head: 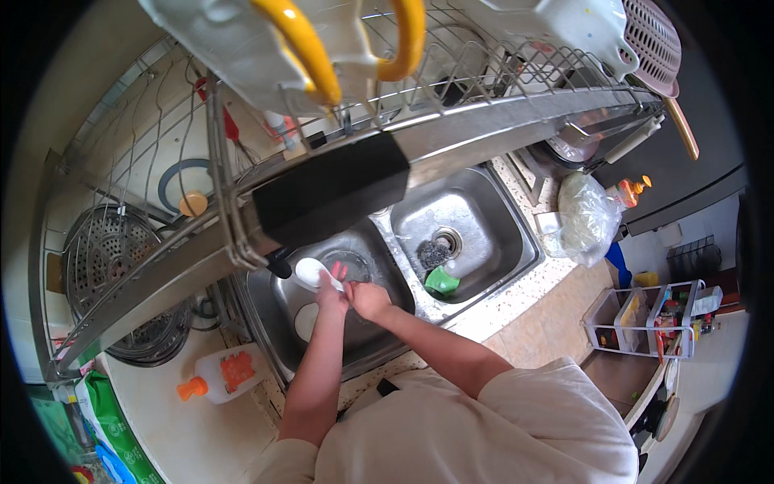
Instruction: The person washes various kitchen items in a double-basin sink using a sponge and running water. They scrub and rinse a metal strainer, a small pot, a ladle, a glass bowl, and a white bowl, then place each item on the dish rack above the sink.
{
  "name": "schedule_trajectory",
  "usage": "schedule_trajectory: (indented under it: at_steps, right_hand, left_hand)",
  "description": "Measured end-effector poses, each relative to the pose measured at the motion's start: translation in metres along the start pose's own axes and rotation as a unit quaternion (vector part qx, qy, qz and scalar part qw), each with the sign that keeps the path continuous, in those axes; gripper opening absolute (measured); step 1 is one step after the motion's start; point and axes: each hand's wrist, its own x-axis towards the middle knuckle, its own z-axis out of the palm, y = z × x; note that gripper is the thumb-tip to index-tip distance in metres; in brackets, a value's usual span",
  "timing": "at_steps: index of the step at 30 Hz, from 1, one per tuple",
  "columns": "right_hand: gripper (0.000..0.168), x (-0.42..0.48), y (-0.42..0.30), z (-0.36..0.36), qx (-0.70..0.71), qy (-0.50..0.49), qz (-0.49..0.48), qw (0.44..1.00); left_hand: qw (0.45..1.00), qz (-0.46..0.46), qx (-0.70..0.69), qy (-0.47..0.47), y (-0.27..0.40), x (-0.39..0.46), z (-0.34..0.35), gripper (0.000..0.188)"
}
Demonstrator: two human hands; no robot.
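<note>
Over the left basin of a steel double sink (387,242), my left hand (331,294) holds a white spoon (309,272), its bowl towards the upper left. My right hand (367,299) is closed around the handle end of the same spoon. Something pink shows just beyond my left fingers; I cannot tell what it is. Below the hands, a white round dish (306,322) lies in the left basin, partly hidden by my left forearm. In the right basin, a steel wool scourer (434,254) rests beside the drain, with a green sponge or cloth (442,281) near it.
A steel dish rack (484,124) crosses above the sink, bearing white dishes with yellow handles (305,45). An orange-capped bottle (227,372) lies left of the sink, near perforated steel steamer trays (118,260). A clear plastic bag (585,215) sits to the right. A wire-framed shelf (644,327) stands lower right.
</note>
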Motion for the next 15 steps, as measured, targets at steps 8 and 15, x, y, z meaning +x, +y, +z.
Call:
schedule_trajectory:
  at_steps: [8,15]
  right_hand:
    - [0.049,-0.025,-0.004,-0.026,-0.024,-0.065,0.058,0.996]
    - [0.047,-0.034,0.003,-0.034,-0.105,-0.118,-0.058,0.986]
  left_hand:
    - [0.816,0.112,0.564,-0.056,0.055,0.011,-0.025,0.048]
    - [0.578,0.047,0.775,-0.251,0.094,-0.029,-0.001,0.066]
